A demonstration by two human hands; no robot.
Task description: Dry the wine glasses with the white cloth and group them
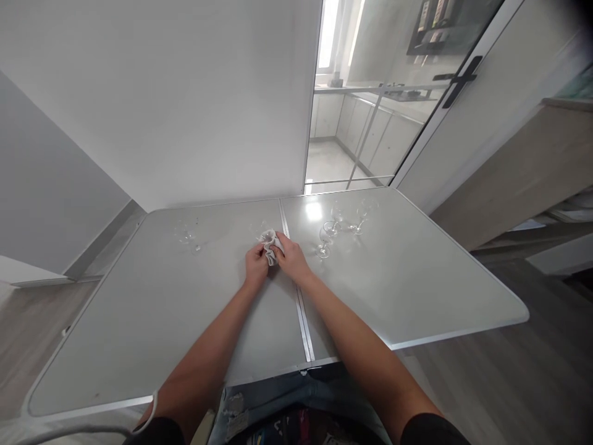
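A crumpled whitish cloth (269,254) is bunched between my two hands, over the table's middle seam. My left hand (256,264) is closed on its left side, with the fingers curled in. From the right, my right hand (291,258) grips the same cloth, the thumb pressed against it. Faint clear glass (259,231) shows at the far edge of the cloth; its shape is mostly hidden. Just right of my hands, several clear stemmed glasses stand or lie together, with round bases such as this glass foot (323,251) visible.
The pale folding table (185,321) has a metal seam across it. Another clear glass (188,237) is at the far left. A white wall (208,111) rises behind the table, and a glass door with a black handle (459,80) is at the right. A cable (92,429) runs at bottom left.
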